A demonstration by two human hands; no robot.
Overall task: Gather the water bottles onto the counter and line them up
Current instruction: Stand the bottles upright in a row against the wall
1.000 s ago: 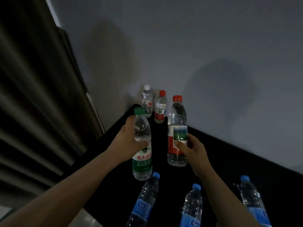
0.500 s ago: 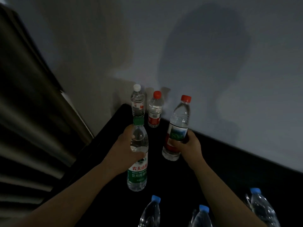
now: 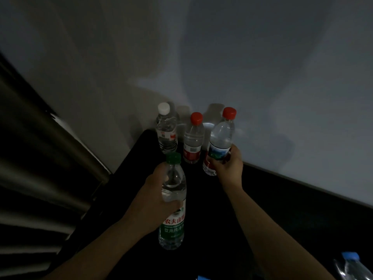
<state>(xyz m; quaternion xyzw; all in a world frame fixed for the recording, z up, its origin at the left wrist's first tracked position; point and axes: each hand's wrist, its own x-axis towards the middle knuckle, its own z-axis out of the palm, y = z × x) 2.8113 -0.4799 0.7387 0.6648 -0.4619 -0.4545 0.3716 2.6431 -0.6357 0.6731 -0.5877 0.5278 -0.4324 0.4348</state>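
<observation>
My left hand [image 3: 153,201] grips a green-capped water bottle [image 3: 173,225] with a green and white label, standing upright on the black counter [image 3: 282,209]. My right hand [image 3: 228,164] grips a tall red-capped bottle [image 3: 221,136] with a red and blue label, tilted to the right near the wall. Behind them, against the wall, stand a white-capped bottle [image 3: 166,128] and a smaller red-capped bottle [image 3: 193,138], side by side. The tilted bottle is just right of the smaller red-capped one.
A blue-capped bottle [image 3: 351,265] shows at the bottom right corner, and a sliver of another blue cap [image 3: 201,278] at the bottom edge. A grey wall [image 3: 262,67] backs the counter. Dark curtain folds [image 3: 30,158] hang on the left.
My right hand has carried the tall red-capped bottle back towards the wall, next to the smaller red-capped one, tilting it. The view has moved forward, so the blue-capped bottles have mostly left the frame.
</observation>
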